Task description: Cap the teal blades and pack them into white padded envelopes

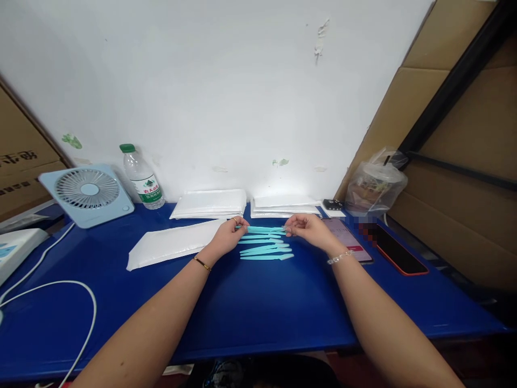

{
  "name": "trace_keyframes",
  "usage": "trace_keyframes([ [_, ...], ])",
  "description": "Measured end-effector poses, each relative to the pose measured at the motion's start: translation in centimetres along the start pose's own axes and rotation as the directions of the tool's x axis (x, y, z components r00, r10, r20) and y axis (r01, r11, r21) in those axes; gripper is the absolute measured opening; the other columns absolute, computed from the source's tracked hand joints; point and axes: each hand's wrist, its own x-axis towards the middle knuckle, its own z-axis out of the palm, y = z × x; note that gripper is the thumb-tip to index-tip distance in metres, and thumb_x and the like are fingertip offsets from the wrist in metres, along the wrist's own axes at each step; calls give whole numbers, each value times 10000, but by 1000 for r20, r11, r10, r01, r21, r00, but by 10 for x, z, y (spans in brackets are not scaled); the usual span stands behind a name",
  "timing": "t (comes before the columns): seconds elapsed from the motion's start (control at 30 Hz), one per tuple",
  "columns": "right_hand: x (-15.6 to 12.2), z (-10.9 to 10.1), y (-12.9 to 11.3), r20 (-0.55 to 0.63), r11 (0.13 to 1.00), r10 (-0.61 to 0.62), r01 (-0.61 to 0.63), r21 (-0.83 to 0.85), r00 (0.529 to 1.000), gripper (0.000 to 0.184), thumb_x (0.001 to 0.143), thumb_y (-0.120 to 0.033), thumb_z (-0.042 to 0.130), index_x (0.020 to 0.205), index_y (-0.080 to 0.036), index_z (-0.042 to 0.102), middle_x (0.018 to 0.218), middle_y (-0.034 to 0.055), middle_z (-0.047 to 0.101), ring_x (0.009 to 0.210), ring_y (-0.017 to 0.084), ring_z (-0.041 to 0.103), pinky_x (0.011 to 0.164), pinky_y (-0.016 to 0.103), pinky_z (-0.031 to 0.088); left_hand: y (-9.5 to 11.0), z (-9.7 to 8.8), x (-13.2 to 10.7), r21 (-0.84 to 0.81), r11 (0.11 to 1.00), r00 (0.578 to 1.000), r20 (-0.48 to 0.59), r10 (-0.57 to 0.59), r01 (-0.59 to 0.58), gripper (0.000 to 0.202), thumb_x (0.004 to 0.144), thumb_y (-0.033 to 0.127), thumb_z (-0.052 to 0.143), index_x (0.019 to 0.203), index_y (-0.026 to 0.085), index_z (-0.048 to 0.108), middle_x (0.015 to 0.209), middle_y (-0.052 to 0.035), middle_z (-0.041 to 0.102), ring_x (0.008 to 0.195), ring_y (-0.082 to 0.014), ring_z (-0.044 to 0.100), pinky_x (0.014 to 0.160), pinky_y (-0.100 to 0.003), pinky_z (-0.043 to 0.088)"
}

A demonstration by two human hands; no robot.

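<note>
Between my two hands I hold turquoise eyebrow razors [262, 230] lengthwise; whether it is one or several pressed together I cannot tell. My left hand [226, 237] pinches the left, handle end, thumb and fingers closed. At the right, blade end, the fingertips of my right hand [309, 229] are closed too. Just below, several more turquoise eyebrow razors [265, 250] lie in a loose row on the blue tabletop [258, 307], blade ends to the right. Partly behind my left hand, a white padded envelope [172, 245] lies flat.
Two stacks of white envelopes [208, 205] line the wall. Left stand a water bottle [143, 180] and a light-blue fan [86, 194], with a white cable [91, 293] nearer. On the right are two phones [399, 250], a small black object [333, 205] and a bagged cup [374, 186].
</note>
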Motion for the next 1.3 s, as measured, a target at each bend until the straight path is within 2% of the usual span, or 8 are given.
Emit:
trace_keyframes([
  [0.17, -1, 8, -2, 51, 998, 12, -16, 61, 999, 315, 714, -409, 697, 858, -142, 616, 697, 55, 691, 697, 177, 680, 653, 290, 521, 6, 2, -4, -9, 999, 999, 34, 37, -37, 239, 814, 377, 470, 907, 191, 588, 855, -10, 635, 727, -147, 562, 670, -272, 443],
  [0.3, -3, 5, -2, 163, 999, 33, -35, 13, 986, 297, 705, -394, 701, 846, -142, 631, 693, 47, 688, 646, 160, 654, 619, 279, 512, 13, -3, -9, 98, 991, 982, 175, 70, -88, 262, 797, 408, 501, 862, 194, 637, 854, -26, 664, 778, -178, 591, 686, -279, 460],
  [0.4, -3, -10, 2, 23, 975, -5, 10, -221, 1000, 210, 756, -340, 633, 864, -163, 663, 748, 42, 684, 627, 150, 608, 588, 272, 481, 15, -5, -11, 284, 946, 978, 176, 112, -159, 240, 807, 389, 510, 877, 221, 668, 909, -29, 681, 844, -199, 597, 726, -295, 454],
  [0.5, -2, -25, 9, -167, 861, -85, -12, -509, 982, 117, 765, -226, 572, 790, -185, 678, 762, 41, 673, 675, 171, 585, 625, 285, 447, 13, -3, -10, 465, 859, 977, 112, 181, -213, 182, 819, 298, 518, 895, 240, 673, 961, -24, 682, 919, -212, 584, 817, -333, 423],
  [0.6, 0, -29, 18, -143, 786, -79, -27, -618, 986, 101, 732, -201, 601, 792, -188, 681, 799, 48, 658, 720, 185, 579, 653, 288, 434, 10, 1, -6, 537, 815, 976, 104, 190, -216, 158, 810, 268, 541, 893, 240, 673, 957, -27, 677, 927, -216, 579, 824, -342, 408],
  [0.83, 5, -13, 22, 35, 727, -133, 122, -676, 990, 92, 766, -208, 576, 749, -173, 659, 808, 52, 622, 712, 168, 564, 680, 283, 428, 10, 3, -2, 526, 839, 989, 116, 90, -138, 127, 794, 277, 554, 730, 216, 645, 810, -25, 663, 780, -201, 587, 681, -295, 409],
  [1.07, -4, -14, 14, 122, 897, -2, 56, -439, 993, 189, 821, -322, 564, 805, -174, 680, 715, 26, 662, 627, 148, 583, 580, 252, 434, 11, 4, -4, 496, 860, 992, 101, 82, -121, 115, 793, 272, 555, 731, 204, 625, 785, -21, 662, 745, -186, 585, 627, -275, 392],
  [1.3, 2, -7, 21, 144, 910, -57, 111, -398, 988, 188, 794, -337, 624, 809, -177, 721, 795, 49, 695, 708, 168, 636, 637, 262, 461, 11, 4, -3, 512, 851, 992, 96, 77, -116, 111, 792, 280, 560, 753, 207, 635, 793, -10, 667, 758, -172, 590, 630, -258, 386],
])
